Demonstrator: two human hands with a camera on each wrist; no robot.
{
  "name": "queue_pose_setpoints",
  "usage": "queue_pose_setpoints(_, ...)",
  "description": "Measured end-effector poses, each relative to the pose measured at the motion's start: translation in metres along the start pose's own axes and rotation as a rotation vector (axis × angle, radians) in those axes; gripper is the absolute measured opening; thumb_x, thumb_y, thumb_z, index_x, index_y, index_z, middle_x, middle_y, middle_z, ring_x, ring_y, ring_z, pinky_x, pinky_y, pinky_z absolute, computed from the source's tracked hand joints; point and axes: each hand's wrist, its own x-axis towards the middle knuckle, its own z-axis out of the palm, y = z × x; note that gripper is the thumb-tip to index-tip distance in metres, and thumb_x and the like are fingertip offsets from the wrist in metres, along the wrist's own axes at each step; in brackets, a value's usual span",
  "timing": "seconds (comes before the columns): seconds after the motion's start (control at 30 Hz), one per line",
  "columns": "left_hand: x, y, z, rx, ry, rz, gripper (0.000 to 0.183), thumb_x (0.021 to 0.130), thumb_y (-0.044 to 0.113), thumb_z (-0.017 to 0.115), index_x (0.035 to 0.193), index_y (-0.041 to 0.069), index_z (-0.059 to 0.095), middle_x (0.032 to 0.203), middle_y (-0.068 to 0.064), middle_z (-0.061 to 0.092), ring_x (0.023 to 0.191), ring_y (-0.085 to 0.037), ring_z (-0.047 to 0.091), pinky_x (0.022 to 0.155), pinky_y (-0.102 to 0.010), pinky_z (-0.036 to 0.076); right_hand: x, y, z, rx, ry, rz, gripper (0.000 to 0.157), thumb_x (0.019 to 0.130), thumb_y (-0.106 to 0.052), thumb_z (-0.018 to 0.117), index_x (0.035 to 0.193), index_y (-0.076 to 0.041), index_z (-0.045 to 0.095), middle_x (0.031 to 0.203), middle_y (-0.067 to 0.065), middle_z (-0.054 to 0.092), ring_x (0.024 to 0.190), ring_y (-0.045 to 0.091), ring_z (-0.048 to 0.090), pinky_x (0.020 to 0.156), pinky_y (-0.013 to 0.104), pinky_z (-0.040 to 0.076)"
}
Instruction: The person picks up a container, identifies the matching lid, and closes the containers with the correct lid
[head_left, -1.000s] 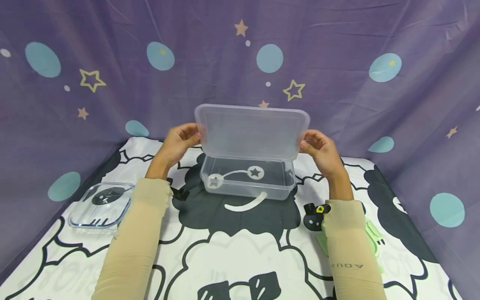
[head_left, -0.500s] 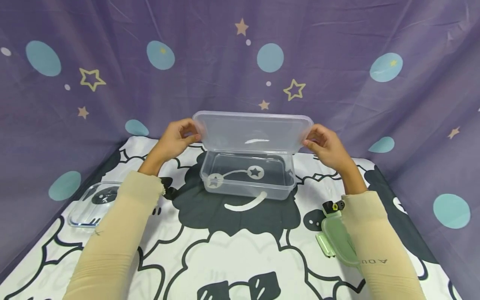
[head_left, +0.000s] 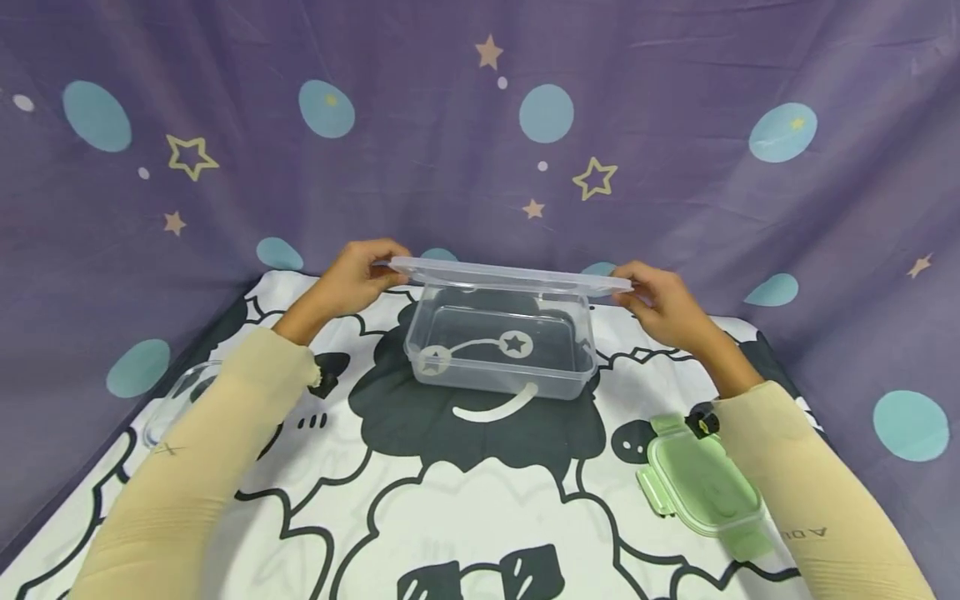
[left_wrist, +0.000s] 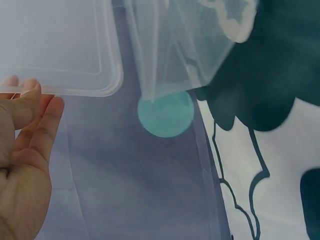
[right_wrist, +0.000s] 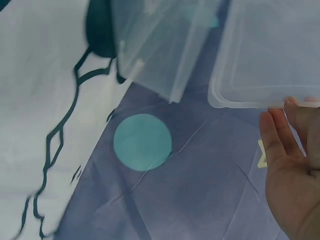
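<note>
A clear plastic lid [head_left: 510,277] is held nearly level above the back of a clear rectangular plastic container [head_left: 502,379]. My left hand [head_left: 363,275] pinches the lid's left short edge between thumb and fingers. At the right short edge, my right hand [head_left: 660,304] pinches it the same way. In the left wrist view the left hand [left_wrist: 25,150] grips the lid [left_wrist: 60,45] near a rounded corner, apart from the container wall [left_wrist: 175,55]. The right wrist view shows the right hand [right_wrist: 295,165] at the opposite edge. The container stands uncovered on the cloth, and nothing shows inside it.
A green lid with side clips [head_left: 708,483] lies at the right, partly behind the right sleeve. A clear glass dish [head_left: 168,408] at the left is mostly hidden by the left sleeve. A purple curtain [head_left: 450,167] hangs behind the patterned tablecloth [head_left: 480,508].
The lid has tipped from nearly upright to nearly flat, its top edge coming down. Both forearms have swung outward, showing more of the green lid and less of the glass dish.
</note>
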Motion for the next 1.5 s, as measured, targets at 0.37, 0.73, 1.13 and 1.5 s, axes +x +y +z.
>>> queue_pose_setpoints(0.37,0.0,-0.011,0.002,0.272,-0.077,0.365,0.052,0.078,-0.034,0.049,0.101,0.007,0.069,0.106,-0.007,0.071,0.1,-0.022,0.067,0.081,-0.034,0.055,-0.012,0.01,0.006,-0.254,-0.07,-0.342,0.043,0.081,0.025,0.058,0.114,-0.001,0.064,0.115,0.011,0.067,0.102,0.03,0.064,0.079,0.041,0.051)
queue_pose_setpoints(0.73,-0.003,-0.015,0.005,0.525,-0.191,0.507,0.041,0.083,-0.028,0.062,0.102,0.009,0.061,0.108,-0.008,0.066,0.101,-0.027,0.063,0.081,-0.042,0.055,-0.011,0.022,0.014,-0.459,-0.156,-0.48,0.03,0.088,0.012,0.06,0.114,-0.002,0.062,0.115,0.009,0.065,0.104,0.027,0.062,0.08,0.039,0.057)
queue_pose_setpoints(1.13,-0.005,-0.034,0.017,0.684,-0.239,0.542,0.052,0.075,-0.033,0.049,0.106,0.008,0.06,0.107,-0.006,0.061,0.097,-0.021,0.057,0.074,-0.036,0.052,-0.012,0.032,0.03,-0.596,-0.242,-0.482,0.042,0.078,0.016,0.067,0.115,-0.002,0.062,0.116,0.013,0.063,0.108,0.03,0.06,0.086,0.041,0.056)
queue_pose_setpoints(1.5,-0.011,-0.04,0.023,0.781,-0.294,0.548,0.061,0.067,-0.035,0.061,0.109,0.008,0.061,0.114,-0.007,0.061,0.105,-0.024,0.058,0.076,-0.034,0.054,-0.014,0.04,0.041,-0.62,-0.227,-0.547,0.024,0.093,0.011,0.053,0.112,-0.001,0.061,0.112,0.013,0.062,0.105,0.03,0.059,0.089,0.041,0.054)
